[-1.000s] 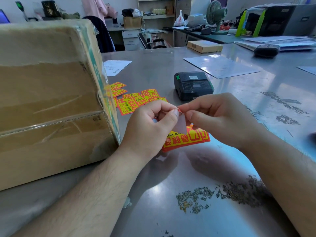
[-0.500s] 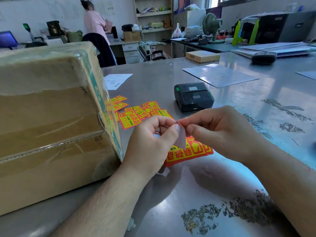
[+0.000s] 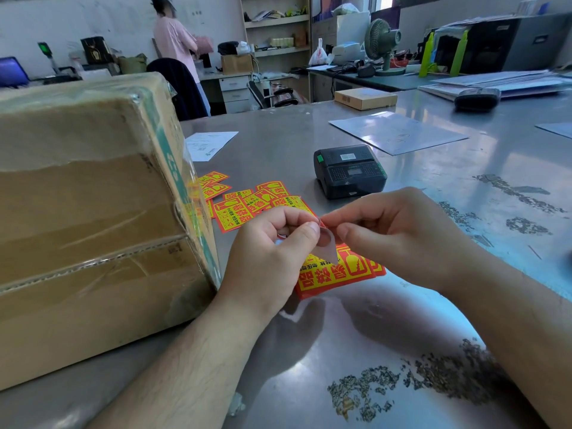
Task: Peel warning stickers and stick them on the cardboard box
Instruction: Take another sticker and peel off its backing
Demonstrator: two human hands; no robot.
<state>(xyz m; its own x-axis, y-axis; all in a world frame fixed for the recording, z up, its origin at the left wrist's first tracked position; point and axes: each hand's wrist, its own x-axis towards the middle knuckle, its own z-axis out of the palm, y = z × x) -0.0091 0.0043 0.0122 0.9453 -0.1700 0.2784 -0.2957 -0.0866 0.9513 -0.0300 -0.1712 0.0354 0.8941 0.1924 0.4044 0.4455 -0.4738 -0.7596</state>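
Observation:
A large taped cardboard box [image 3: 93, 218] stands on the left of the metal table. In front of me, my left hand [image 3: 269, 258] and my right hand [image 3: 393, 233] meet over a red and yellow warning sticker [image 3: 334, 274]. Both pinch its top corner, where a pale backing flap [image 3: 326, 247] curls away from the sticker. The rest of the sticker hangs down toward the table below my fingers. Several more warning stickers [image 3: 247, 202] lie loose on the table beside the box.
A black label printer [image 3: 349, 170] sits just beyond my hands. Papers [image 3: 396, 133], a flat brown parcel [image 3: 365, 99] and a black device [image 3: 476, 99] lie further back. A person [image 3: 176, 41] stands at desks behind the table. Worn patches [image 3: 418, 385] mark the tabletop.
My hands and the sticker appear lower in view as the camera tilts up. The pinch on the corner stays the same, with the backing flap slightly more curled.

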